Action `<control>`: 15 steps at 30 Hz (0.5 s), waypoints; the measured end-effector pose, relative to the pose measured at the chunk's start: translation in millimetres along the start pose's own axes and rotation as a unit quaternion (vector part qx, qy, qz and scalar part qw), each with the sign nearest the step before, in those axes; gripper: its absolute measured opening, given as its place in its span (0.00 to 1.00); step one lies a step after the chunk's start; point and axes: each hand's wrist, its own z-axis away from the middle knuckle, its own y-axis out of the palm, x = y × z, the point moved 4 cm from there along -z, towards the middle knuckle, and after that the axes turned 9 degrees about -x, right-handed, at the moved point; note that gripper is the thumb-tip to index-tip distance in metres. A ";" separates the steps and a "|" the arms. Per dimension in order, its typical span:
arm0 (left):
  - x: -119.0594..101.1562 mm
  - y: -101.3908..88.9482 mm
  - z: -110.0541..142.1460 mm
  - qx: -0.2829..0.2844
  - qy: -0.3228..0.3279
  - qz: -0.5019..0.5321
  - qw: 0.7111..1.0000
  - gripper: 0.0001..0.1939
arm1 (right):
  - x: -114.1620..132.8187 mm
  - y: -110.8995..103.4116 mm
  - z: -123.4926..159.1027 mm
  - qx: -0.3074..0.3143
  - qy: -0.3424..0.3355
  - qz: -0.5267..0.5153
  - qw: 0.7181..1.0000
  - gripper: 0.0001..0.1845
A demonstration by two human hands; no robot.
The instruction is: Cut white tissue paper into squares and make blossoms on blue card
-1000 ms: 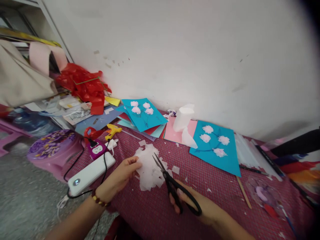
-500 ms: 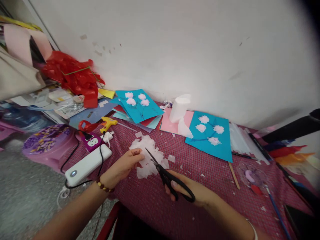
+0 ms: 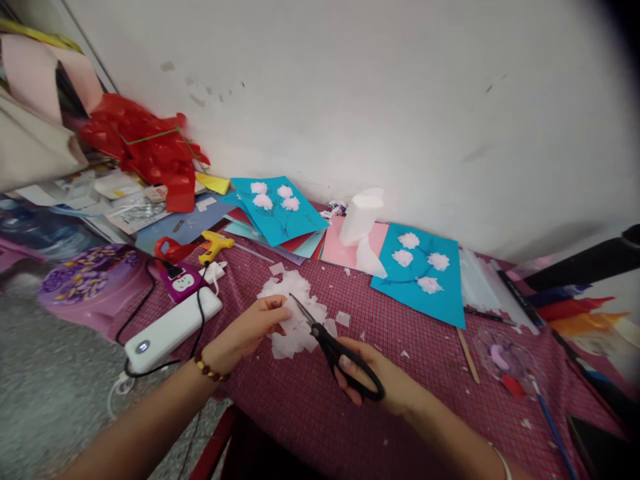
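Observation:
My left hand (image 3: pixel 261 322) is closed in a pinch on a small piece of white tissue paper, whose edges blend into the pile behind it. In my right hand (image 3: pixel 367 375) is a pair of black-handled scissors (image 3: pixel 326 340), thumb and fingers in the loops. The blades point up and left, their tips beside my left fingertips, and look nearly closed. Below and behind the blades spreads a loose pile of pale tissue paper pieces (image 3: pixel 290 345) on the red checked tablecloth (image 3: pixel 300 407).
Blue cards with pale paper flowers (image 3: pixel 270 227) lie toward the wall, near a pink sheet (image 3: pixel 336 245). To the left are a yellow glue gun (image 3: pixel 216 245), a purple socket (image 3: pixel 181 283) and a white power bank (image 3: pixel 173 330) with cables. A blue brush (image 3: pixel 555 423) lies right.
The scissors' handles have come closer together and the blades have closed. My left hand stays almost in place, still pinching. The view has shifted slightly.

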 end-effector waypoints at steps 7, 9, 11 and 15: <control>1.2 -18.3 -1.0 -0.037 0.004 0.057 0.998 0.12 | -0.2 -0.9 0.4 0.032 -0.017 -0.012 0.999 0.29; -2.0 -21.3 1.0 -0.041 0.011 0.083 0.996 0.12 | -2.2 -2.3 2.3 0.031 -0.011 0.007 0.999 0.28; -3.5 -23.1 2.9 -0.042 0.008 0.111 0.993 0.12 | -4.8 -3.1 4.9 0.032 -0.005 0.017 0.999 0.28; 0.6 -22.3 4.5 -0.045 -0.027 0.149 0.987 0.14 | -6.5 -1.4 10.5 0.035 -0.001 0.012 0.999 0.28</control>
